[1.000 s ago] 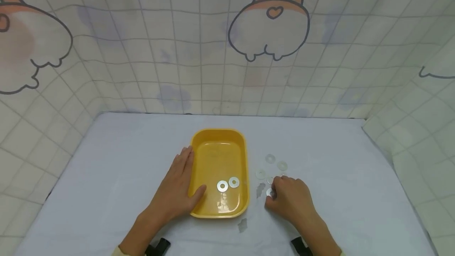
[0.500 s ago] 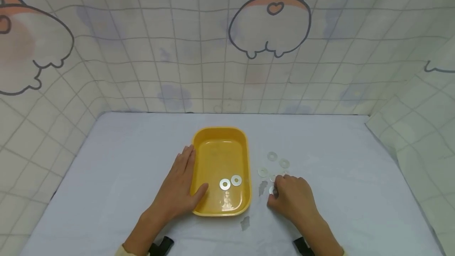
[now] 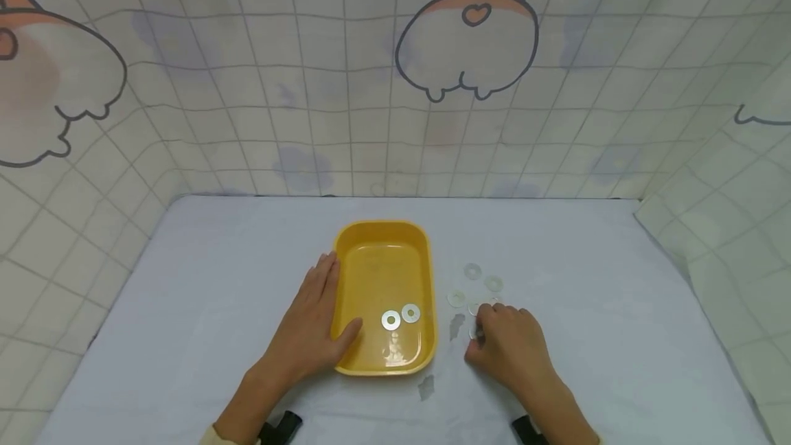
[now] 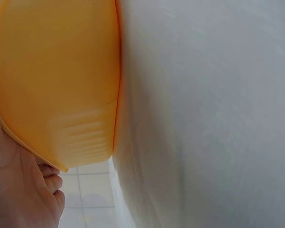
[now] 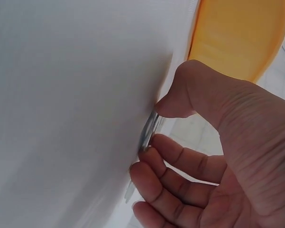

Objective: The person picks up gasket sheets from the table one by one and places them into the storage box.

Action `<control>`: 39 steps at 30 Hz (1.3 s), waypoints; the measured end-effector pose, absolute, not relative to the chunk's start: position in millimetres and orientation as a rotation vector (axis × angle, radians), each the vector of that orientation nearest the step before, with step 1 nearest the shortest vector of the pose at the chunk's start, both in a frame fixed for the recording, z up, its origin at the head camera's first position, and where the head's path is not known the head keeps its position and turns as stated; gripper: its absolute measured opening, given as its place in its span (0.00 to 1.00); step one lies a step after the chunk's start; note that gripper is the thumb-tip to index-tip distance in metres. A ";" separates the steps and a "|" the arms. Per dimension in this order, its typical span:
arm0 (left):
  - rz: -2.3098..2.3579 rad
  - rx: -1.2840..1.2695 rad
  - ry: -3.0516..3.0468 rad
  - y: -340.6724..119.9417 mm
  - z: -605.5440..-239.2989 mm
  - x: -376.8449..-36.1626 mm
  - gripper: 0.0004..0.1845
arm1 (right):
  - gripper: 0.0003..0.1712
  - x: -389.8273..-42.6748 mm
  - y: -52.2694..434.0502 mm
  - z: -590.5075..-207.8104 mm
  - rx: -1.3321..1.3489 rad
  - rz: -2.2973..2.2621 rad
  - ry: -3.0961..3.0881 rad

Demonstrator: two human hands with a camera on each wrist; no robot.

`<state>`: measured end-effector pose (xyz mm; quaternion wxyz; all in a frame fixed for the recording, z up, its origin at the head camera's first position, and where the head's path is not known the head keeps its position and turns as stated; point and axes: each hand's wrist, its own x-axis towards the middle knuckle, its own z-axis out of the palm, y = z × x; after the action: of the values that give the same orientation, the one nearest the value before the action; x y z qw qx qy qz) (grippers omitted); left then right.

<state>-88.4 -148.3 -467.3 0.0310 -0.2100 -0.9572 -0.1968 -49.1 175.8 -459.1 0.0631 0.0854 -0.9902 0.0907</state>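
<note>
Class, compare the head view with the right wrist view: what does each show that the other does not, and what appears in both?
Only the head view shows the left hand resting on the side of the yellow tray, two washers in the tray, and loose washers on the cloth.

Only the right wrist view shows a washer tilted up off the cloth, pinched between thumb and fingers.

Both show the right hand, the yellow tray, and the white table cover.
</note>
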 end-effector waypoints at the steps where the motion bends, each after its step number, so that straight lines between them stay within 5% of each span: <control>1: -0.610 -0.645 -2.953 -149.0 -467.4 -88.1 0.53 | 0.10 -49.2 175.6 -458.9 0.252 0.285 -3.000; 39: -0.587 -0.661 -2.942 -152.4 -466.3 -88.6 0.53 | 0.12 -57.1 190.5 -460.2 0.395 0.460 -3.046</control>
<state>-88.6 -152.4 -466.3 0.0347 -0.2149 -0.9572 -0.1909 -57.1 190.5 -460.2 0.0180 0.1270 -0.9806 0.1481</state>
